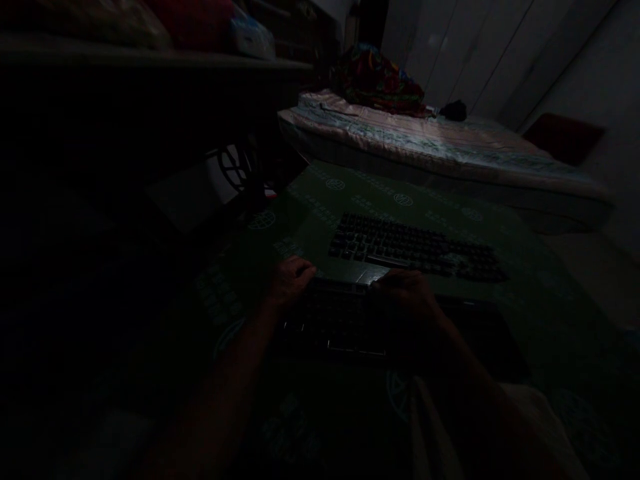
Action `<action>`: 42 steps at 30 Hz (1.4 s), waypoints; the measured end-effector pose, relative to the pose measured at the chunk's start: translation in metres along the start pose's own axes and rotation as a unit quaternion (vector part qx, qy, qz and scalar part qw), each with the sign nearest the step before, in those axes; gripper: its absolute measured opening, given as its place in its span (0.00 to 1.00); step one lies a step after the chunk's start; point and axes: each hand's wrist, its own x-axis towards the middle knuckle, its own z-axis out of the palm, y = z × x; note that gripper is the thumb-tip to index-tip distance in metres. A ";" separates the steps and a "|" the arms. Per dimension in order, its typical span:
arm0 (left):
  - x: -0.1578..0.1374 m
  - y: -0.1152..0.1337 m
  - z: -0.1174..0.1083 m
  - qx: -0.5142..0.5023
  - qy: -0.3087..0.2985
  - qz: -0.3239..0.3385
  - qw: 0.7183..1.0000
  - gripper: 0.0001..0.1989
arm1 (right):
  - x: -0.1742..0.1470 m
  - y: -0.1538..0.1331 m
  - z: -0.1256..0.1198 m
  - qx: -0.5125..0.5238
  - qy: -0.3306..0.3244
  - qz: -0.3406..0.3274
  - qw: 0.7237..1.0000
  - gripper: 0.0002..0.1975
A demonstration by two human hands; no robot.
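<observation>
The picture is very dark. A black keyboard (330,317) lies before me on the green printed sheet (300,413); its right part looks smooth and bare of keys. My left hand (293,281) is closed at its far left corner, fingers curled on the edge. My right hand (403,288) is closed in a pinch over the far edge near the middle; whatever lies between those fingertips is hidden. Just beyond, black keycaps (390,243) are laid out in keyboard rows, with green showing between some of them.
A bed (430,143) with a striped cover stands beyond the sheet, with a patterned red cloth heap (375,80) on it. At left is a dark table (150,60) with bags on top and a spoked wheel (237,170) below. Pale cloth (535,407) lies by my right forearm.
</observation>
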 end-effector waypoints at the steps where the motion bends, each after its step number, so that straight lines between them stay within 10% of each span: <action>1: 0.000 0.000 0.000 0.000 0.001 -0.001 1.000 0.13 | 0.000 0.000 0.000 0.001 -0.001 -0.003 1.000 0.09; 42: 0.001 0.002 0.000 0.003 0.001 -0.015 1.000 0.13 | 0.006 -0.002 0.021 -0.039 -0.035 -0.081 0.995 0.06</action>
